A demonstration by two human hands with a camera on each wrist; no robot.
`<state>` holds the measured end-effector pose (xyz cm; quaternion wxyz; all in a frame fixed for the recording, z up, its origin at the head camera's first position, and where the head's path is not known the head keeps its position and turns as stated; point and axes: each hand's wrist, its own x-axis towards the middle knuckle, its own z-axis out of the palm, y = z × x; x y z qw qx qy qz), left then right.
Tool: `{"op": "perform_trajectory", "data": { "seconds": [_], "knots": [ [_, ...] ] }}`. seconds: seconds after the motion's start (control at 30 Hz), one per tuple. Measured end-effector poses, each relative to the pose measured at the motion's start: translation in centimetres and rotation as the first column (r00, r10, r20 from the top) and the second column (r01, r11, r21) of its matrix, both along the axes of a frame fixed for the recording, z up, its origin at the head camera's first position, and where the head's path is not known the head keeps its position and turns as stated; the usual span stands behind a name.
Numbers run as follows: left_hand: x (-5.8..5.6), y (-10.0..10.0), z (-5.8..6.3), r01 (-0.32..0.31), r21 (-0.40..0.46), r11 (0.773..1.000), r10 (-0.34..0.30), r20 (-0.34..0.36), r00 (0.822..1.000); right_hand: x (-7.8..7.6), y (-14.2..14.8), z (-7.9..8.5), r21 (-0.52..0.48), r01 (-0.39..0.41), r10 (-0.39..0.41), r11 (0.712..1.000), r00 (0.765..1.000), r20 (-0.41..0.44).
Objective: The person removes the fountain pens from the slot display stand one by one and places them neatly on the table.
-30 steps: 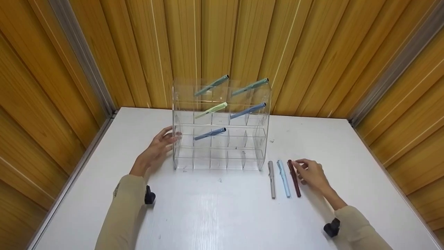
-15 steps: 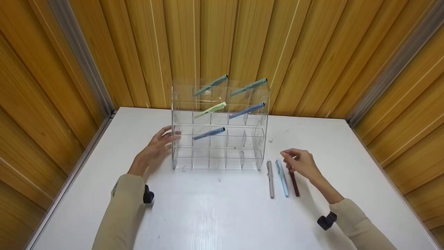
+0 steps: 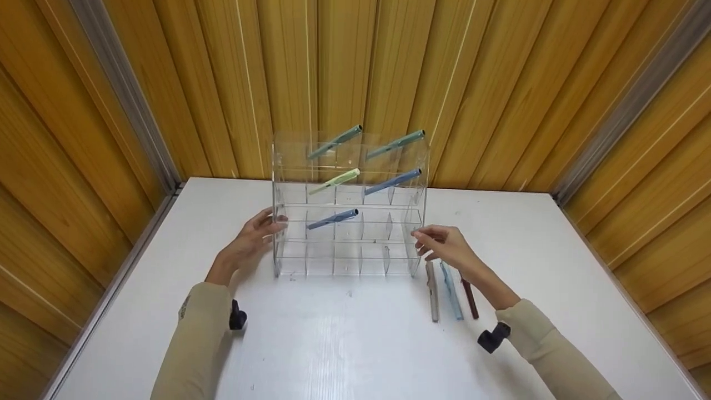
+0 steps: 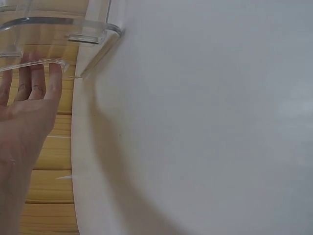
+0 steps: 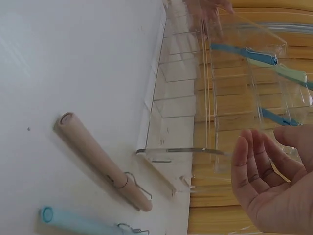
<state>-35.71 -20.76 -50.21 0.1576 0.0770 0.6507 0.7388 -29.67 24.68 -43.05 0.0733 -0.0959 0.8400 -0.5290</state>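
A clear acrylic pen rack (image 3: 348, 258) stands on the table, with slanted pens in its tiers. They are two dark green pens (image 3: 336, 141), a pale green pen (image 3: 335, 181) and two blue pens (image 3: 333, 219). My left hand (image 3: 244, 245) rests its extended fingers against the rack's left side. My right hand (image 3: 451, 247) is at the rack's right side, fingertips right at the panel edge; in the right wrist view its fingers are loosely bent around nothing. Beneath it on the table lie a grey pen (image 3: 432, 294), a light blue pen (image 3: 452, 294) and a dark red pen (image 3: 470, 299).
The white table (image 3: 333, 344) carries everything. Yellow wood-patterned walls (image 3: 344, 66) enclose it at the back and sides, with grey metal posts (image 3: 130, 89) in the corners. Small dark wrist cameras (image 3: 238, 316) are strapped at both sleeves.
My right hand has left the dark red pen and moved leftward and away from me, over the loose pens to the rack's right side. The left hand stays on the rack.
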Motion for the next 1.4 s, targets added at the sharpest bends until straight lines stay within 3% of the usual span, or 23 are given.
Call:
{"op": "perform_trajectory", "data": {
  "seconds": [0.37, 0.6, 0.87, 1.1, 1.4],
  "knots": [
    [0.0, -0.4, -0.2, 0.032, -0.044, 0.999, -0.033, -0.023, 0.999, -1.4, -5.4, 1.2, -0.176, -0.024, 0.019, 0.984, 0.999, -0.033],
    [0.1, -0.6, 0.0, 0.013, -0.055, 0.998, -0.014, -0.024, 1.0, -2.0, -8.3, 1.3, -0.276, -0.089, 0.072, 0.957, 0.995, -0.072],
    [0.1, -0.3, -0.4, 0.002, -0.068, 0.998, -0.002, -0.002, 1.0, -2.5, -10.8, 1.0, -0.393, -0.073, 0.065, 0.917, 0.997, -0.035],
    [-0.1, -0.3, -0.5, 0.01, -0.031, 0.999, -0.011, -0.02, 1.0, -2.6, -12.4, 0.8, -0.4, -0.097, 0.097, 0.911, 0.995, -0.019],
    [0.1, -0.3, -0.7, 0.03, -0.014, 0.999, -0.03, -0.036, 0.999, -2.7, -14.1, 0.3, -0.395, -0.096, 0.079, 0.913, 0.995, -0.059]
  ]
}}
